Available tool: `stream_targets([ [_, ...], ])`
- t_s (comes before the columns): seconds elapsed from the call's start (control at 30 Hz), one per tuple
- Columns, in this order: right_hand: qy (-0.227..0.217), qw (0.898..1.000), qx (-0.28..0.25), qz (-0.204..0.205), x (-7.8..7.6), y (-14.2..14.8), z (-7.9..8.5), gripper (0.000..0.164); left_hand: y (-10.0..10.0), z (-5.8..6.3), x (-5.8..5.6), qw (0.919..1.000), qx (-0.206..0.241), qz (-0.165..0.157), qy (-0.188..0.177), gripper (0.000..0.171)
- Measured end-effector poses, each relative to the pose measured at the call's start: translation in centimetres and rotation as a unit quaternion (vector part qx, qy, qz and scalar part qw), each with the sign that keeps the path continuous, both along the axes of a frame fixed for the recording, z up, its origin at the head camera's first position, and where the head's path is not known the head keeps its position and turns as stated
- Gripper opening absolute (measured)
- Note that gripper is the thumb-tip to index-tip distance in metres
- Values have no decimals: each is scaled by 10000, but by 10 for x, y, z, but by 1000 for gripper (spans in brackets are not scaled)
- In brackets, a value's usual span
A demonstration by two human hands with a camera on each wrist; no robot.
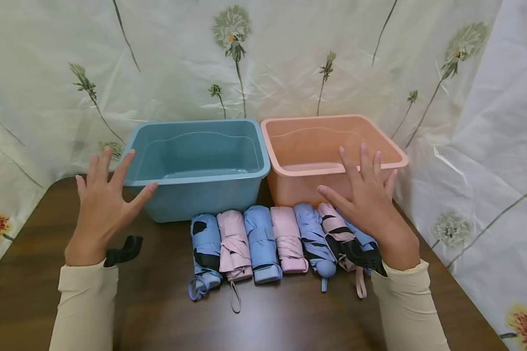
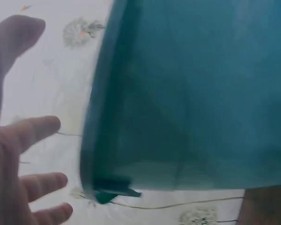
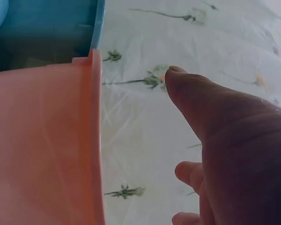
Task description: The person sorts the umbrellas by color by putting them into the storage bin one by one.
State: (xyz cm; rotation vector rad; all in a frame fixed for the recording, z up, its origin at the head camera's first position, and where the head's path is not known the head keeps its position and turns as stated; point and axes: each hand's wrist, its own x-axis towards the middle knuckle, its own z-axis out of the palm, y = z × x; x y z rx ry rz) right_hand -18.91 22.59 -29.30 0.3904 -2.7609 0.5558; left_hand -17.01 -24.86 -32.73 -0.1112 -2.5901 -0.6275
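Note:
My left hand [image 1: 103, 209] is held up with fingers spread, overlapping the left end of the blue basin [image 1: 202, 192] in the head view. Over at the right, my right hand [image 1: 369, 204] is likewise spread and holds nothing, in front of the pink basin [image 1: 298, 187]. Below the basins lies a row of folded umbrellas, blue and pink by turns: a blue umbrella [image 1: 205, 248] at the left end, a pink umbrella [image 1: 234, 246] beside it, then a blue umbrella [image 1: 262, 243] and others. The right hand and wrist partly hide the rightmost blue umbrella [image 1: 363, 238].
Both basins stand side by side at the back of the dark wooden table [image 1: 167, 302]. Behind them hangs a pale flower-print sheet [image 1: 171, 58], which also runs along the sides. Black wrist mounts [image 1: 125, 251] stick out by each sleeve.

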Motion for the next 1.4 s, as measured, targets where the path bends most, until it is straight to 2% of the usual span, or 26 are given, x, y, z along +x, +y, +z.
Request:
stream_targets([
  [0.23, 45, 9999, -8, -107, -1, 10, 10, 86, 5, -7, -24, 9985, 242, -146, 476, 76],
  [0.47, 83, 9996, -113, -261, 0, 19, 10, 86, 3, -4, -28, 9969, 285, -179, 707, 74],
  [0.77, 387, 9991, -69, -125, 3, 39, -10, 85, -7, 1, -30, 9983, 292, -261, 441, 74],
  [1.1, 516, 9981, -251, 227, 1, 56, -35, 84, -16, -5, -28, 9993, 211, -305, -42, 79],
  [1.2, 405, 9980, -353, 330, 1, 61, -43, 84, -16, -6, -29, 9992, 196, -334, -126, 81],
  [1.4, -207, 9986, -396, 297, 1, 71, -52, 85, -17, -7, -34, 9987, 128, -397, -295, 80],
])
